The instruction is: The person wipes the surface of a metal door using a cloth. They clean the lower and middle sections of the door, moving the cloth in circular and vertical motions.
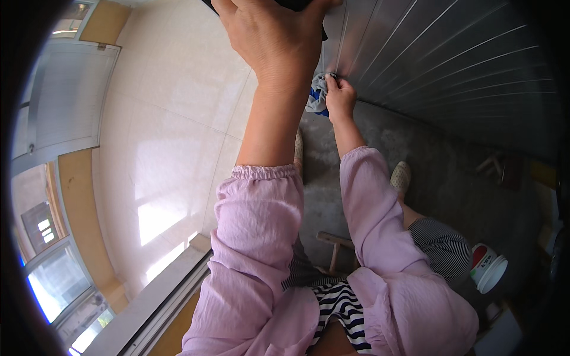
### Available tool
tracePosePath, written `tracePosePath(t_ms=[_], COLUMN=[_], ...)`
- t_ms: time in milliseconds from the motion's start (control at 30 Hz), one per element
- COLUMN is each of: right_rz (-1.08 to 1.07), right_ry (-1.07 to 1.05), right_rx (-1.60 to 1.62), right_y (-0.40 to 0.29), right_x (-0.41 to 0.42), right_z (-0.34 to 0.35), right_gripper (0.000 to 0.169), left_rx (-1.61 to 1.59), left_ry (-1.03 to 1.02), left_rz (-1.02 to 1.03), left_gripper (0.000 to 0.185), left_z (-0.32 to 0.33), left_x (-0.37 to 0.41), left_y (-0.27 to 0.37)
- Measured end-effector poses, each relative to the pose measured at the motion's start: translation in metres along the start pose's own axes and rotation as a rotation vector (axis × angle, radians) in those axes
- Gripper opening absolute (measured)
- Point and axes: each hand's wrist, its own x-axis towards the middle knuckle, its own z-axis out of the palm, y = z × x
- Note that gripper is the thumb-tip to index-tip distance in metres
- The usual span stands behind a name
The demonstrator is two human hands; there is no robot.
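Observation:
My left hand (276,35) is raised at the top of the picture, its fingers spread around a dark object (291,3) that is mostly cut off by the frame edge. Whether it grips or only touches that object is not clear. Lower and to the right, my right hand (342,98) pinches a bunched grey and blue cloth (317,94). The cloth is beside the lower part of a shiny dark grooved panel (409,49), which reflects a blurred skin-coloured shape.
A pale tiled surface (169,115) lies at the left, beyond a window track (169,293). A wooden stool (335,242) stands below my arms on the grey floor (320,196). A white bucket (489,268) is at the lower right. Windows (58,276) line the far left.

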Motion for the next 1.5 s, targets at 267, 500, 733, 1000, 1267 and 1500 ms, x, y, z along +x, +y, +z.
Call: tracePosePath(t_ms=[267, 500, 733, 1000, 1267, 1500], right_rz=[0.006, -0.005, -0.028, 0.024, 0.003, 0.016], right_ry=[-0.084, 0.05, 0.058, 0.056, -0.002, 0.01], right_rx=[0.044, 0.072, 0.035, 0.066, 0.044, 0.184], right_y=[-0.016, -0.019, -0.018, -0.027, -0.024, -0.071], right_x=[-0.008, -0.003, 0.007, 0.001, 0.008, -0.018], right_z=[0.001, -0.021, -0.031, -0.032, -0.033, -0.062], right_gripper=[0.027, 0.033, 0.036, 0.036, 0.035, 0.025], left_rx=[0.047, -0.011, -0.02, 0.016, 0.022, 0.046], left_ry=[0.004, -0.012, -0.001, -0.005, 0.008, 0.007], left_rz=[0.02, -0.012, 0.005, 0.009, 0.014, -0.012], left_gripper=[0.074, 0.072, 0.071, 0.072, 0.072, 0.072], left_z=[-0.002, 0.0, 0.004, 0.005, 0.005, 0.001], left_x=[-0.003, 0.004, 0.0, -0.002, -0.001, -0.003], left_y=[-0.012, -0.002, 0.0, -0.008, -0.006, -0.003])
